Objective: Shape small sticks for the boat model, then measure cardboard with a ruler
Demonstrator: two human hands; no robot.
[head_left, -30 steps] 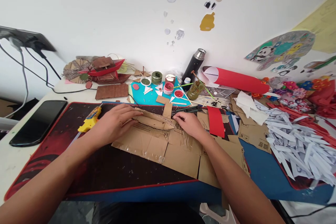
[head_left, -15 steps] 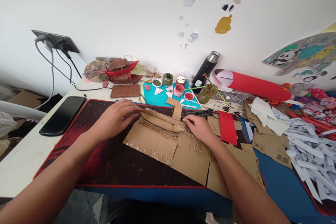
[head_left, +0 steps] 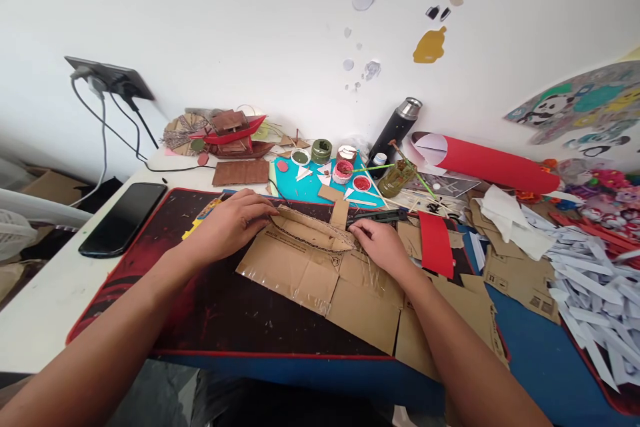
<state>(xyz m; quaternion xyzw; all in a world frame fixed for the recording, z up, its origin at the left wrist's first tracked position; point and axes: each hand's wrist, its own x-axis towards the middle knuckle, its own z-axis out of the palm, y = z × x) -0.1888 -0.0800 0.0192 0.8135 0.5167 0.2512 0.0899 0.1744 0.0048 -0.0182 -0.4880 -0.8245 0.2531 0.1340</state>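
A long, narrow cardboard boat shape [head_left: 315, 232] with raised walls lies on a flat cardboard sheet [head_left: 300, 273]. My left hand [head_left: 233, 223] has its fingers closed on the shape's left end. At the pointed right end, my right hand [head_left: 377, 240] pinches the cardboard tip between thumb and finger. Beneath the sheet is a dark mat [head_left: 215, 313] with a red edge. Part of a yellow tool [head_left: 203, 215] shows behind my left hand.
A black phone [head_left: 123, 220] lies at the left. Paint pots [head_left: 343, 172], a black flask [head_left: 395, 127] and a red paper roll [head_left: 500, 163] stand or lie at the back. White paper strips [head_left: 595, 307] are heaped at the right, near a red strip [head_left: 436, 245].
The view has shifted slightly, and the yellow tool now shows behind my left hand. Both hands keep nearly the same hold on the cardboard shape.
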